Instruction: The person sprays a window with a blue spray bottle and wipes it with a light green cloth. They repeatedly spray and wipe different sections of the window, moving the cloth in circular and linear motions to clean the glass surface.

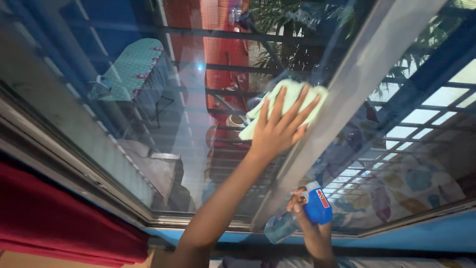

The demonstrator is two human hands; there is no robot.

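My left hand (277, 130) lies flat, fingers spread, on a pale green cloth (293, 97) and presses it against the glass of a sliding window (163, 124), close to the grey metal frame bar (357, 74). Lower down, near the window's bottom rail, my right hand (305, 221) grips a spray bottle with a blue head and a clear body (317, 206). The bottle's body is partly hidden behind my fingers. The two hands are apart.
A red curtain (54, 218) hangs at the lower left beside the window frame. The glass reflects a patterned ironing board (131, 67) and shows a metal grille and palm leaves (292, 20) outside. A blue wall strip (426, 233) runs under the window.
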